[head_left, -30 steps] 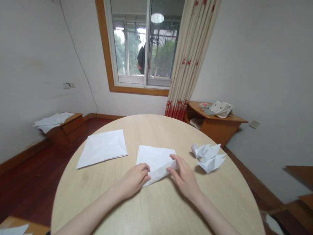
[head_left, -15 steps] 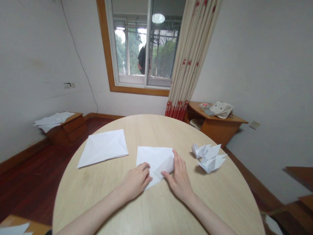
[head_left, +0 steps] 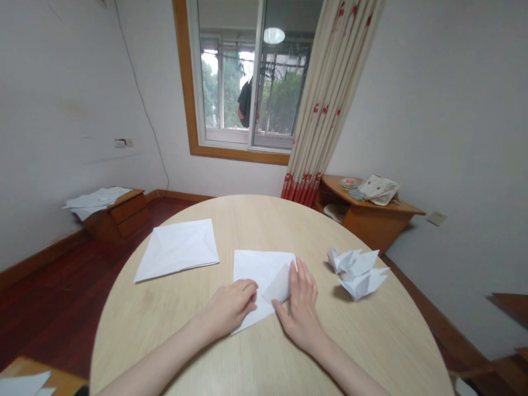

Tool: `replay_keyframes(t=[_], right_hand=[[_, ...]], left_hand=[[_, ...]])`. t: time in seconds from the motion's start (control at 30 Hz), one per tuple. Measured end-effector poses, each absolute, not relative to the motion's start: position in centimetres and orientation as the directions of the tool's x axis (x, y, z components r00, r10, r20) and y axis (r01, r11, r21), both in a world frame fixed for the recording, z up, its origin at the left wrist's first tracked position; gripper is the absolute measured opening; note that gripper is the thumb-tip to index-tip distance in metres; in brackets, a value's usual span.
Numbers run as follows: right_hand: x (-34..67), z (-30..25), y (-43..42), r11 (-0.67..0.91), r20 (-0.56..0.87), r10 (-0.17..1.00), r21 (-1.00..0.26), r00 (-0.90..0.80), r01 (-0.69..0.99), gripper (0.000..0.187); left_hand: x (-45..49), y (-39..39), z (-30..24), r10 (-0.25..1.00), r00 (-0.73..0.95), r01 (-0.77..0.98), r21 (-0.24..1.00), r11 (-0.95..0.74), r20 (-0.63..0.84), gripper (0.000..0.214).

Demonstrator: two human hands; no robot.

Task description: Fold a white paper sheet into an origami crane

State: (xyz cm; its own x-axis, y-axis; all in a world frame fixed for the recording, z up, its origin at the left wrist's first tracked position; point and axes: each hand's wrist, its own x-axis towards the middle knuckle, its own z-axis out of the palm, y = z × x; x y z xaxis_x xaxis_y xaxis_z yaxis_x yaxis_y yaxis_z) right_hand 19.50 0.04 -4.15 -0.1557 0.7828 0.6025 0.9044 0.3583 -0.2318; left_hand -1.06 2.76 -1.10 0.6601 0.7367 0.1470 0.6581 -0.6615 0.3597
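A white sheet of paper [head_left: 251, 267] lies on the round table before me, its right corner folded inward as a flap. My left hand [head_left: 237, 305] rests on the sheet's lower left part with the fingers curled; whether they pinch anything is hidden. My right hand [head_left: 300, 302] lies along the right edge of the sheet, fingers stretched out and thumb apart, touching the folded flap. To the left is a stack of white paper [head_left: 179, 250]. On the right sit several folded paper pieces [head_left: 358, 272] with pointed tips.
The round wooden table [head_left: 264, 220] has a curved edge. Beyond it stand a low cabinet with papers [head_left: 97, 201] at left and a corner shelf [head_left: 371, 217] with a cloth bag at right. A curtain [head_left: 325, 104] hangs beside the window.
The view has shifted slightly. My right hand's fingers have straightened along the folded flap, and my left hand's fingers have curled in more over the sheet.
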Motion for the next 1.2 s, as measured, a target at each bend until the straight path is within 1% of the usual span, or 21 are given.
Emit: replay_keyframes(t=[0.13,0.37,0.47,0.6,0.73,0.83,0.97,1.2], right_hand=[[19.5,-4.2,0.2,0.365,0.583,0.786,-0.169,-0.206,0.915,0.078],[19.6,-4.5,1.7,0.346,0.548,0.807,-0.139,-0.219,0.928,0.078],[19.8,-4.9,2.5,0.342,0.553,0.806,-0.144,-0.211,0.928,0.076],[20.2,-5.5,3.0,0.330,0.555,0.811,-0.172,-0.186,0.928,0.074],[20.7,-5.8,3.0,0.335,0.497,0.847,-0.221,-0.190,0.916,0.076],[21.0,-5.8,3.0,0.361,0.447,0.868,-0.268,-0.217,0.893,0.079],[21.2,-5.8,3.1,0.367,0.418,0.881,-0.310,-0.221,0.877,0.079],[21.2,-6.2,3.2,0.366,0.432,0.876,-0.304,-0.215,0.879,0.080]], left_hand=[[-1.1,2.9,-1.0,0.699,0.690,0.623,0.337,-0.706,0.189,0.005],[-1.0,2.6,-0.7,0.652,0.733,0.605,0.251,-0.756,0.197,0.019],[-1.0,2.6,-0.8,0.641,0.740,0.604,0.220,-0.766,0.203,0.024],[-1.0,2.5,-1.0,0.624,0.750,0.612,0.131,-0.780,0.218,0.031],[-0.9,2.3,-1.0,0.598,0.773,0.597,0.076,-0.799,0.211,0.039],[-0.8,2.2,-0.9,0.588,0.783,0.586,0.077,-0.807,0.204,0.041],[-0.7,2.4,-1.1,0.589,0.782,0.583,0.095,-0.807,0.202,0.043],[-0.8,2.7,-1.3,0.595,0.782,0.582,0.122,-0.804,0.186,0.052]])
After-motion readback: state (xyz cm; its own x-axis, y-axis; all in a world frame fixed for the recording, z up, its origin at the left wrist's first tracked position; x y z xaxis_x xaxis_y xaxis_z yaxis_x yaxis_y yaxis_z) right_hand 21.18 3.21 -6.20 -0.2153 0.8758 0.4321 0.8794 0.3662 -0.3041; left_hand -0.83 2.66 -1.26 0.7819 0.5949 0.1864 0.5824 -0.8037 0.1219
